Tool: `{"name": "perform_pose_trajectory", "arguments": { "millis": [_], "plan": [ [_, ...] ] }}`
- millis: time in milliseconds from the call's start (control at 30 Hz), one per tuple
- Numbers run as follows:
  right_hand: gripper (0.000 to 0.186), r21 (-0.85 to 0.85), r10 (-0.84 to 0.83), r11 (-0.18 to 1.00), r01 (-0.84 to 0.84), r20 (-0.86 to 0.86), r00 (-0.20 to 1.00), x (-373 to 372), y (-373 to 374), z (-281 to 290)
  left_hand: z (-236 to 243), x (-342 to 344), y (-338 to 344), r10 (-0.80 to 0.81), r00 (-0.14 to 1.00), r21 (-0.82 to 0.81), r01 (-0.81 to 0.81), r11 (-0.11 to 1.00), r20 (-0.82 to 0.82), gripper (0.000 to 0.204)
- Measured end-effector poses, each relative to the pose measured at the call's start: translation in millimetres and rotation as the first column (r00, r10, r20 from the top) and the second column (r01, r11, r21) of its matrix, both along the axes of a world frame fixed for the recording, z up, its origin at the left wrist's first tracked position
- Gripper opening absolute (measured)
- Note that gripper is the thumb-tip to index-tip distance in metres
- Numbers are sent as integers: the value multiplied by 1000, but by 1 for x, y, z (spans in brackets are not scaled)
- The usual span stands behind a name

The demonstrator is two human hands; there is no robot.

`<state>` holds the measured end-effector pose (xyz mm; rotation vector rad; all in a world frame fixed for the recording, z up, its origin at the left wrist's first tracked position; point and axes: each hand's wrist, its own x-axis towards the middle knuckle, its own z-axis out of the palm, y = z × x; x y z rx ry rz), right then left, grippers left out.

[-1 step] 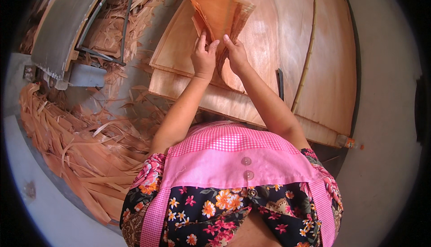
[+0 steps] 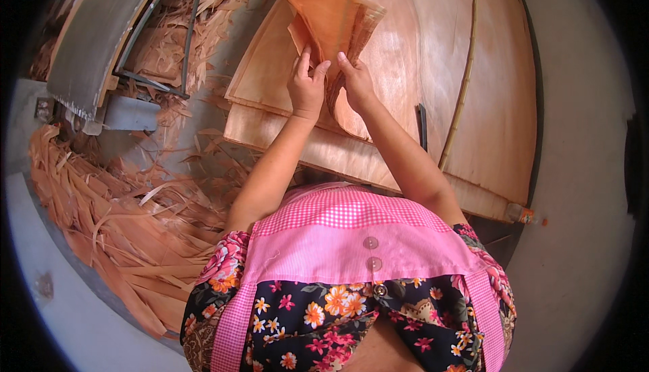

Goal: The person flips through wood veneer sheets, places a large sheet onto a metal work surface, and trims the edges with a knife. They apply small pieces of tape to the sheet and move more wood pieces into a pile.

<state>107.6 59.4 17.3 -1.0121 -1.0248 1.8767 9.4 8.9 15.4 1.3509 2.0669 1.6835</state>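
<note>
Both my hands grip a thin bundle of reddish-brown wood veneer sheets [image 2: 334,20], bent up into a fan that flares wider at its far end. My left hand [image 2: 309,89] closes round its left side, fingers partly behind the sheets and thumb toward the middle. On the right side my right hand [image 2: 356,86] pinches the layers, thumb up front and the other fingers mostly hidden. The bundle's lower part curls down onto a broad stack of large veneer sheets [image 2: 389,95] in front of me.
A thin bamboo stick [image 2: 466,78] lies across the stack, near a dark narrow strip [image 2: 422,127]. By the stack's near right corner is a plastic bottle [image 2: 522,214]. Veneer scraps [image 2: 128,230] heap at left, below a grey board [image 2: 101,34] beside a metal frame [image 2: 187,40].
</note>
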Motion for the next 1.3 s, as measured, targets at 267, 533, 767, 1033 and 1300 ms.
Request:
{"name": "perform_pose_trajectory", "arguments": {
  "millis": [267, 533, 767, 1033, 1300],
  "plan": [
    [25, -21, -14, 1000, 14, 18, 1000, -2, -2, 4, -3, -2, -2, -22, 998, 11, 21, 1000, 52, 41],
    [24, -8, -18, 1000, 18, 13, 1000, -3, -5, 8, -7, 4, 0, 88, 995, 153, -96, 984, 57, 30],
    [20, 38, -54, 998, 54, -1, 999, -9, -7, 11, 8, 5, -6, -19, 999, -45, 20, 999, 25, 32],
    [27, 12, -6, 1000, 6, 39, 999, -4, -4, 9, -1, 3, 2, 88, 995, 201, -77, 977, -46, 35],
    [30, -6, 63, 998, -64, -42, 997, -5, -8, -5, 16, 7, -10, 29, 999, -151, -35, 988, -43, 37]
  ]
}}
